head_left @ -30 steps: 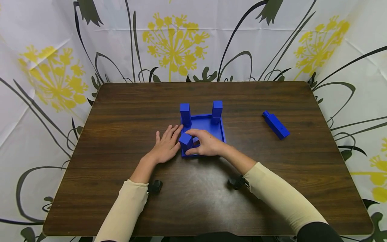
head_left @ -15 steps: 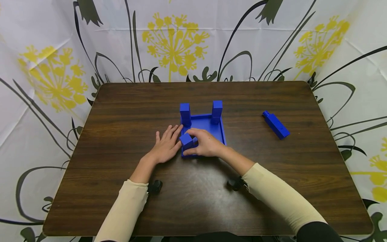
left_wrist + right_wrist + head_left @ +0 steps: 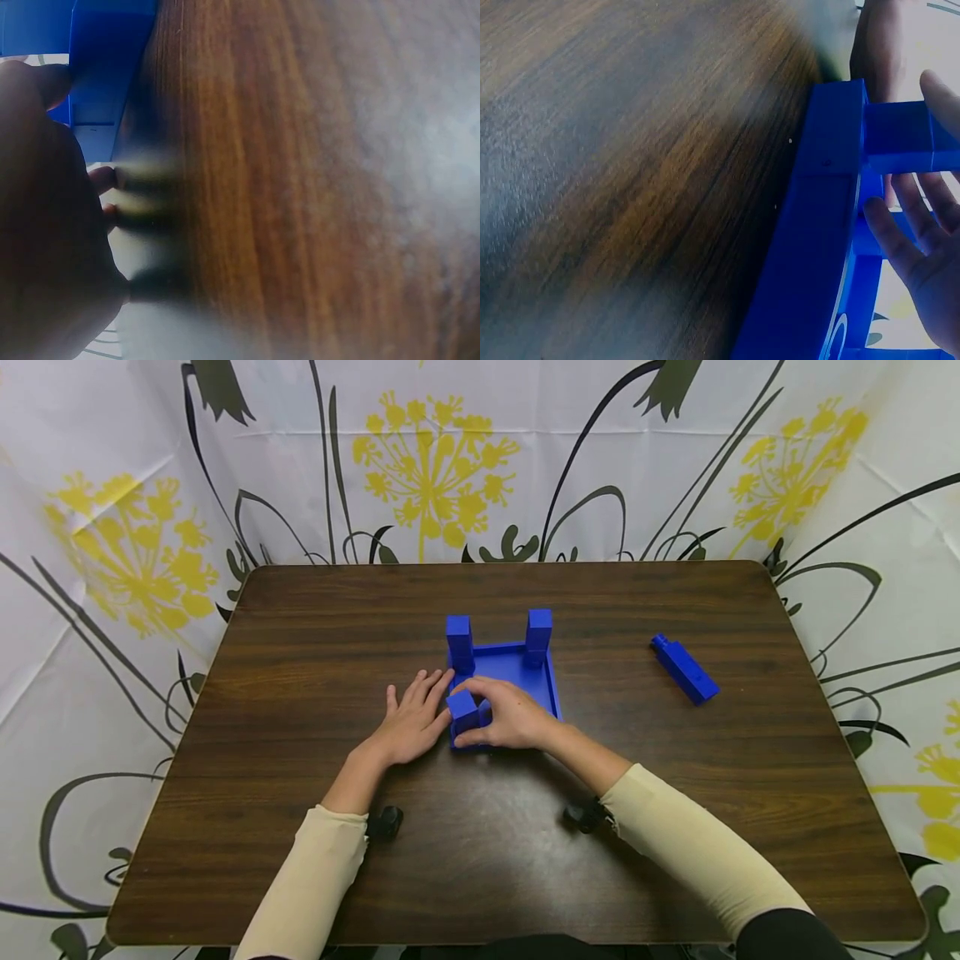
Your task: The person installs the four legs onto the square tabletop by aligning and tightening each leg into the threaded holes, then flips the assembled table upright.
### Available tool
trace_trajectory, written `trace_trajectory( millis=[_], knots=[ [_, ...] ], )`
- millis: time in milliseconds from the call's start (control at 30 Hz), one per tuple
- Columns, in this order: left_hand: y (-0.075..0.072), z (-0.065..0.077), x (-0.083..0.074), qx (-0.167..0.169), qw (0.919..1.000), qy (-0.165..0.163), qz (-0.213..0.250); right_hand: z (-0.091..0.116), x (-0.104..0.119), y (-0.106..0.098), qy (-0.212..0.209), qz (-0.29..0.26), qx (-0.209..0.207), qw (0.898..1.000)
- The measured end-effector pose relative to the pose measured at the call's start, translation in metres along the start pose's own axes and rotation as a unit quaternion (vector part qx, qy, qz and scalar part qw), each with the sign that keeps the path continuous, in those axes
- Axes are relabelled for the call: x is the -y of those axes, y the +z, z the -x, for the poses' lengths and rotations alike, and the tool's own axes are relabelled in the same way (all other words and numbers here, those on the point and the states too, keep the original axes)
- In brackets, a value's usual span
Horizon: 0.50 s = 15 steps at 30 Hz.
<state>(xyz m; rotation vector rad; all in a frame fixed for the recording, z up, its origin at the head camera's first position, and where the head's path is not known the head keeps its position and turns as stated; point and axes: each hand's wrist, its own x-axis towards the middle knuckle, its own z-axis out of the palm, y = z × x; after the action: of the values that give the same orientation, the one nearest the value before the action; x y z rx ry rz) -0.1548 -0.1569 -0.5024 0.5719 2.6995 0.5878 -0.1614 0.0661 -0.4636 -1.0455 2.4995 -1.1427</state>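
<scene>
A shallow square blue base [image 3: 556, 693] with a raised rim lies on the table. At its near-left corner stands a blue square post [image 3: 463, 710], which my right hand [image 3: 510, 714] grips between thumb and fingers. In the right wrist view the post [image 3: 900, 135] rises from the base, thumb across its side. My left hand [image 3: 411, 722] lies along the base's left side with straight, spread fingers; in the left wrist view, its thumb reaches the blue corner. Two more upright posts, a left one [image 3: 459, 643] and a right one [image 3: 538, 637], occupy the far corners.
Over to the right, a loose blue post [image 3: 685, 670] with a narrower threaded-looking end lies on the brown wooden table [image 3: 322, 635]. A white cloth [image 3: 570, 410] with yellow and dark plant prints hangs behind the table and at its sides.
The right hand has turned the post slightly and shifted its thumb and fingers a little to the left. The left hand and the base have stayed in place.
</scene>
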Motion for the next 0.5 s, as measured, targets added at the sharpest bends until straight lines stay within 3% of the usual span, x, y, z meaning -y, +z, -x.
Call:
trace_trajectory(
  millis=[200, 367, 500],
  knots=[
    [0.0065, -0.0022, 0.0083, -0.009, 0.9999, 0.007, 0.005, 0.0004, -0.0034, -0.0054, -0.006, -0.067, 0.052, 0.996],
    [0.0064, -0.0018, 0.0091, -0.009, 0.9998, 0.01, 0.011, -0.0012, -0.0067, -0.0091, -0.021, -0.176, 0.1, 0.979],
    [0.0061, -0.002, 0.0084, -0.008, 0.9999, 0.009, 0.012, -0.0022, -0.0077, -0.0101, -0.036, -0.23, 0.114, 0.966]
  ],
)
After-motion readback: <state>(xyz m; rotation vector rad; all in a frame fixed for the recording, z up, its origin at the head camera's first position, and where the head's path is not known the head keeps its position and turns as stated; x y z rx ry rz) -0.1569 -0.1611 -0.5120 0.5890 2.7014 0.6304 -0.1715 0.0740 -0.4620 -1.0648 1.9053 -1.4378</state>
